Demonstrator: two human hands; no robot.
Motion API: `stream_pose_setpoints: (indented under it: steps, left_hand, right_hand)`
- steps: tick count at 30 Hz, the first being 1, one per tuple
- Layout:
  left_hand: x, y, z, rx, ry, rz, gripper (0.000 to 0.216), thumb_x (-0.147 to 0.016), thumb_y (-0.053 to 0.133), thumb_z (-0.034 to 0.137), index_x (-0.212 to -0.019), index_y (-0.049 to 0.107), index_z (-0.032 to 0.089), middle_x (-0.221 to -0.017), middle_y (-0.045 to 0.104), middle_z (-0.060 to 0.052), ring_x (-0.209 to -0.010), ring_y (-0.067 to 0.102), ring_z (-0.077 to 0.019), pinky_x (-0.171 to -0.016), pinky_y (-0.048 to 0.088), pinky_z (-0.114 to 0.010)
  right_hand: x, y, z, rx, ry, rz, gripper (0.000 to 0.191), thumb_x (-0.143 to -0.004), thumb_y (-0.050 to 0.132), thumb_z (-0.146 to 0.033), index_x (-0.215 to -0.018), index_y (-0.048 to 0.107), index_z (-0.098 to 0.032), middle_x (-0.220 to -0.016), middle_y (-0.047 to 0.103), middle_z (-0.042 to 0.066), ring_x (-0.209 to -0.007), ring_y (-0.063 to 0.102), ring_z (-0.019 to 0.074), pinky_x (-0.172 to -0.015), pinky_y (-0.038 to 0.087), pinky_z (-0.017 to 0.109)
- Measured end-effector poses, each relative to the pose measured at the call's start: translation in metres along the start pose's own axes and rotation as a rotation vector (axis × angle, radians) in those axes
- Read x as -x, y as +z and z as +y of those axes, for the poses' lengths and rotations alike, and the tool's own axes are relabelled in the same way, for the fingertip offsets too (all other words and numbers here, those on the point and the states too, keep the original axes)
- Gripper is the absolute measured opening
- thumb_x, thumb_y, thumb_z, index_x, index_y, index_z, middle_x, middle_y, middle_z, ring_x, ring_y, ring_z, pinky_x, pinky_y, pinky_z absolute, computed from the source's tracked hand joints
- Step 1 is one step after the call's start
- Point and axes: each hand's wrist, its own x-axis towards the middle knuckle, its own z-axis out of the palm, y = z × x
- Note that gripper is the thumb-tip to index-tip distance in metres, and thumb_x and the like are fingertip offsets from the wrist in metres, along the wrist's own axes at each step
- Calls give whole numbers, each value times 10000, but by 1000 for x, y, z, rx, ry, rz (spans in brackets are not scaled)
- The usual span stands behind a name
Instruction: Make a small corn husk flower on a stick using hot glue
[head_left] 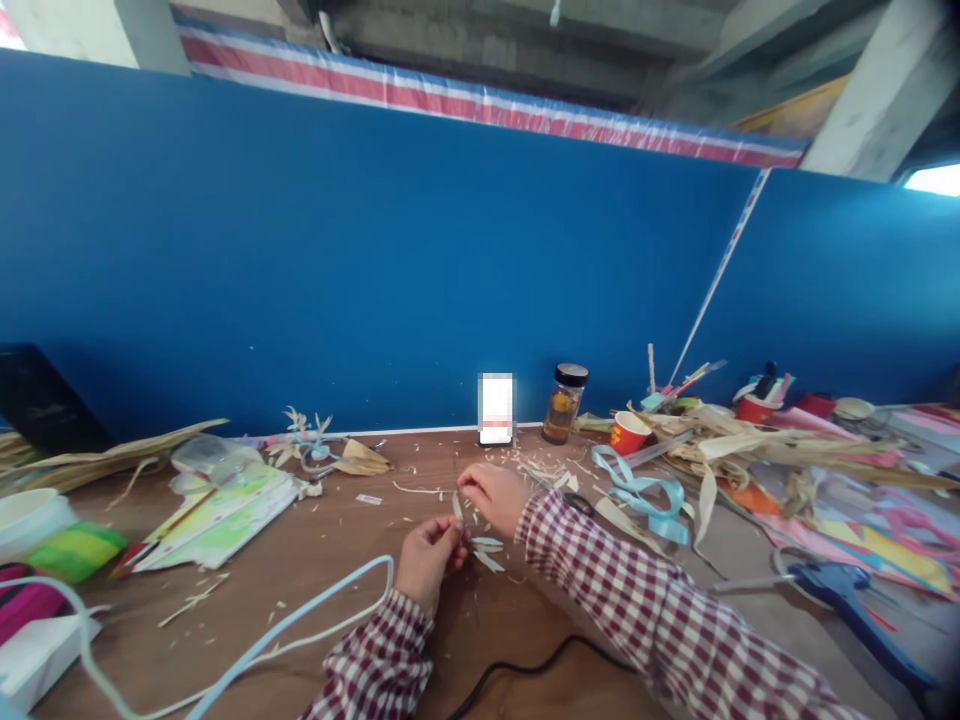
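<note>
Two bare hands, in maroon-and-white checked sleeves, work close together above a brown wooden desk in the head view. Left hand: thumb and forefinger are pinched together, this grip closed upon a small cluster of pale husk petals, one petal standing upright and others spreading to the right, just above the desk. Right hand: fingers are curled, thumb and forefinger nearly meeting at the upright petal's tip; whether this grip has hold of it cannot be told. Pale husk scraps lie scattered around both hands. Beyond them, a bright-screened phone stands near the blue partition, with a black-lidded jar to its right. Farther right lie a red paper cup, a coiled light-blue ribbon, a heap of dried husks and a blue glue gun. At left lies a green-and-yellow painted sheet; a black cable crosses the near desk.
</note>
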Motion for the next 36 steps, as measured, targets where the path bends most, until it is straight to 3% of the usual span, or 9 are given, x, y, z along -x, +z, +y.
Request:
stream_pose_setpoints:
  steps: [4,9,18,22,28,32,36]
  left_hand:
    - [0,1,-1,-53,22,-28,318,-516,701,380,-650,589,115,-539,597,0,-383,462,-53,-361,339,-158]
    - [3,3,-3,-134,75,-42,295,-540,684,379,-640,598,115,-519,587,3,-388,479,-60,-363,349,-153]
    - [-1,6,-5,-196,156,-4,280,-553,686,333,-737,639,127,-531,616,-11,-412,529,-98,-379,414,-188]
    - [-16,18,4,-200,155,18,271,-587,677,298,-803,658,135,-642,666,-56,-398,521,-89,-352,397,-191]
    - [-33,25,17,-323,168,35,277,-600,672,221,-868,684,155,-429,598,-16,-307,492,-117,-307,377,-212]
    - [-27,14,19,-363,207,78,193,-602,661,208,-785,687,156,-566,654,-43,-391,558,-131,-359,430,-217]
    - [-7,14,14,-382,234,66,239,-643,625,291,-836,667,157,-745,683,-66,-468,582,-126,-395,455,-213]
  right_hand:
    - [9,16,10,-281,123,-37,173,-800,450,-247,-841,602,-177,-769,624,10,-714,558,117,-640,412,225]
    - [20,28,14,-497,206,35,137,-741,521,-270,-761,600,-160,-642,597,-5,-590,539,102,-561,418,217]
    - [45,25,32,-687,472,429,206,-764,443,-370,-778,523,-180,-630,564,12,-569,548,139,-448,415,220]
    - [51,25,40,-679,476,469,229,-771,428,-383,-790,518,-174,-648,564,17,-569,543,141,-463,420,230]
    - [54,33,39,-677,445,493,208,-764,450,-367,-746,533,-178,-607,548,1,-541,530,131,-523,444,242]
    - [54,34,35,-712,431,484,197,-765,451,-357,-733,530,-179,-613,556,2,-521,533,127,-501,443,236]
    - [54,33,29,-794,436,445,185,-757,469,-346,-721,528,-175,-615,570,-1,-498,535,116,-476,429,222]
